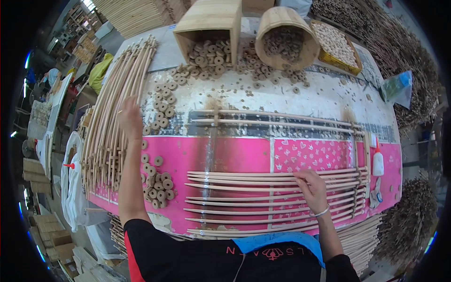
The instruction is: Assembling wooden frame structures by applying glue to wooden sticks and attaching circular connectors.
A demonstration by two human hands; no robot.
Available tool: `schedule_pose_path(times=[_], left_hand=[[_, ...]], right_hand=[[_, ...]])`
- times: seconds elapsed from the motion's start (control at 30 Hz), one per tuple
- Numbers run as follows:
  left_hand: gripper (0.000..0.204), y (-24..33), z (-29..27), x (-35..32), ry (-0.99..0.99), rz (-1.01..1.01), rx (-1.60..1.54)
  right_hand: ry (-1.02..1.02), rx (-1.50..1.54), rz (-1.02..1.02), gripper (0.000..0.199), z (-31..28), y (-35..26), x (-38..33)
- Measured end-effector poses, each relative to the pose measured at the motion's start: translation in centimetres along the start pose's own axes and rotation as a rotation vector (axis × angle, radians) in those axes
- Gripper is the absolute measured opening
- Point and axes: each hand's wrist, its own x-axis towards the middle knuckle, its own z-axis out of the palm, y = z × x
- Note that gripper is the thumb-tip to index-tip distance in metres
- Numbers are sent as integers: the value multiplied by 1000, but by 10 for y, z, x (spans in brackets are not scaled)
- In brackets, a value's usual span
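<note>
As left hand [129, 116] meets piled sticks [104, 124] — right hand [313, 189] touches rods [244, 174]

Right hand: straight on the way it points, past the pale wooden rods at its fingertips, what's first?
Likely the nearer of two pale wooden rods beyond the pink tabletop area; depth is unclear, so the right hand might pass above.

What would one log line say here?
left hand: at stick bundle | right hand: at stick row | glue bottle: table's right side
</note>
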Motion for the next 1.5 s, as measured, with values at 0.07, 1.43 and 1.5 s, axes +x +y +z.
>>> schedule_pose_path(times=[0.07,1.43,1.5], left_hand=[[24,69,18,-13,-20,362,-228],[13,297,-20,-37,-725,399,-967],[14,289,-39,-36,-681,415,-973]], right_hand=[[-37,-19,-2,17,5,-3,1],[72,1030,528,45,6,66,98],[32,1278,323,51,15,58,110]])
